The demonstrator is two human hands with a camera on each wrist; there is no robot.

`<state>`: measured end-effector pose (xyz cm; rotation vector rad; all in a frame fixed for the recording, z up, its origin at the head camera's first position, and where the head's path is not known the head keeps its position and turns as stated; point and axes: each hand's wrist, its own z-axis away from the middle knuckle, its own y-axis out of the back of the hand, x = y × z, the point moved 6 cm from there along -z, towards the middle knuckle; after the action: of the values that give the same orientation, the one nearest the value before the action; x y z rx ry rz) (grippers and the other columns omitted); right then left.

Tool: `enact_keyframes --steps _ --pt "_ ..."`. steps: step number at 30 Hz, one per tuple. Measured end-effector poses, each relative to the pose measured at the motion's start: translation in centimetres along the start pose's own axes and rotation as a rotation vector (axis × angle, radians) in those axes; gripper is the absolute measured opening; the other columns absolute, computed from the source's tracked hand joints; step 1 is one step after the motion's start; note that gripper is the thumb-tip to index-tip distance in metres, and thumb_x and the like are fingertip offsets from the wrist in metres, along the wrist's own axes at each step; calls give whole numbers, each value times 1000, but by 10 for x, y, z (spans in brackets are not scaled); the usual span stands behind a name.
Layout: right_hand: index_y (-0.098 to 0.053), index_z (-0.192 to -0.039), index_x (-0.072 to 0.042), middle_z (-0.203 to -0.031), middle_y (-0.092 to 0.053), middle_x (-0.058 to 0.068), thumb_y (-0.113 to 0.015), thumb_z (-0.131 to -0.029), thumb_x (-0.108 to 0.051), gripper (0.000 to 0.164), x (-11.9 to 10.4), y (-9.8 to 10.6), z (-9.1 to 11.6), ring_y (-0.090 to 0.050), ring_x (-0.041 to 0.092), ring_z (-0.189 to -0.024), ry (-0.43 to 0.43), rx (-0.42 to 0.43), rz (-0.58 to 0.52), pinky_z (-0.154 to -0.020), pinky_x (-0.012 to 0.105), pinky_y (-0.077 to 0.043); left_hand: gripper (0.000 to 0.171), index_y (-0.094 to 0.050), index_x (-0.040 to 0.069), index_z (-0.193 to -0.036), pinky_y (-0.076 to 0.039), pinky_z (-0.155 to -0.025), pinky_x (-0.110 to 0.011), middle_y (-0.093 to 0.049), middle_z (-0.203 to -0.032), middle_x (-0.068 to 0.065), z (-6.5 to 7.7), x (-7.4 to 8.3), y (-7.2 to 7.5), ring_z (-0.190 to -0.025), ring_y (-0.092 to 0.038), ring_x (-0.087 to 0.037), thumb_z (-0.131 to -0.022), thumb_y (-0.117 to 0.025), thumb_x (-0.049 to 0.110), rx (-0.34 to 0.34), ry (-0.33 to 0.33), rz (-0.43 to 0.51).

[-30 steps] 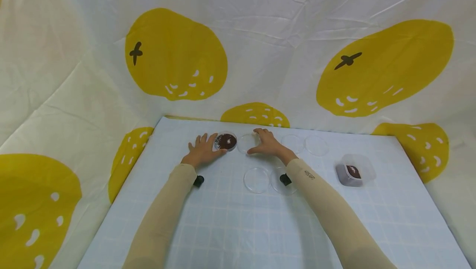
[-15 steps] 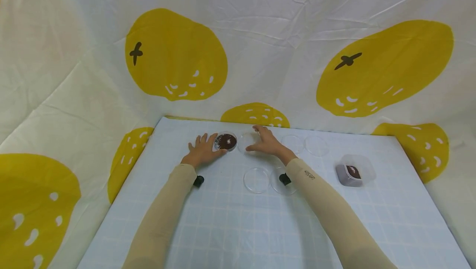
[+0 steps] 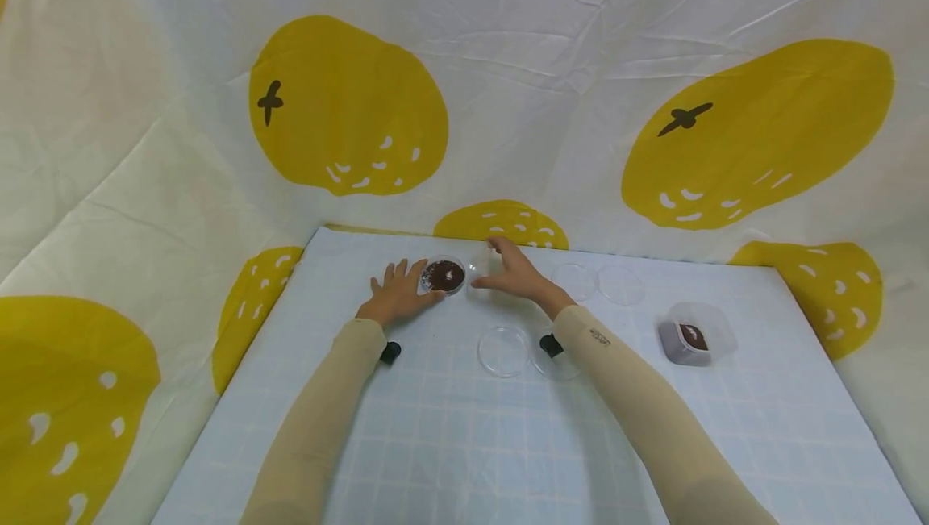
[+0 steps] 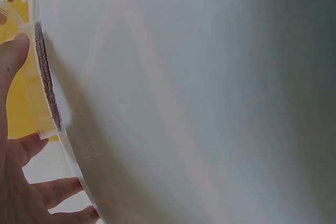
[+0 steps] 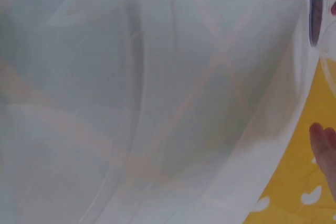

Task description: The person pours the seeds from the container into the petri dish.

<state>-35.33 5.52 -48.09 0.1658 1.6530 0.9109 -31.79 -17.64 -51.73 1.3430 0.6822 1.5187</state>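
My left hand grips the side of a clear petri dish with dark brown granules and some white bits in it. In the left wrist view the thumb and index finger sit at either end of the dish. Just to its right, my right hand holds a clear round petri dish lid between thumb and fingers. The lid is tilted, close beside the filled dish; its see-through edge is hard to make out. In the right wrist view the filled dish shows edge-on at upper right.
Two clear round dishes or lids lie right of my right hand. Nearer are another clear round piece and one partly under my right forearm. A clear plastic tub with brown granules stands at right. A patterned curtain borders the table.
My right hand has lifted the clear lid off the table and shifted it slightly left and away from me, tilting it towards the filled dish. The left hand stays in place.
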Motion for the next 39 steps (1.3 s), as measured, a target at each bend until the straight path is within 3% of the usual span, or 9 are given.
enact_keyframes --steps 5,22,39 --pt "-29 -152 0 -153 -37 18 -86 -81 -28 95 -8 -4 -3 -39 35 -138 35 -7 -49 -108 49 -39 94 -21 21 -160 -4 -106 -77 -16 -161 -26 -2 -1 -2 -146 -7 -52 -89 -53 73 1 7 -5" --pt "-28 -154 -1 -154 -37 17 -87 -80 -21 97 -24 -21 -16 -41 39 -137 113 -21 -112 -108 53 -38 94 -22 20 -160 -4 -106 -77 -16 -161 -26 1 0 0 -146 -7 -51 -90 -54 72 20 1 7" --pt "-32 -155 -9 -157 -34 13 -85 -82 -26 92 -36 -37 -26 -43 40 -133 129 -71 -45 -105 51 -41 94 -24 22 -160 -4 -107 -76 -16 -162 -23 0 -2 -1 -147 -6 -49 -88 -53 74 16 24 2"
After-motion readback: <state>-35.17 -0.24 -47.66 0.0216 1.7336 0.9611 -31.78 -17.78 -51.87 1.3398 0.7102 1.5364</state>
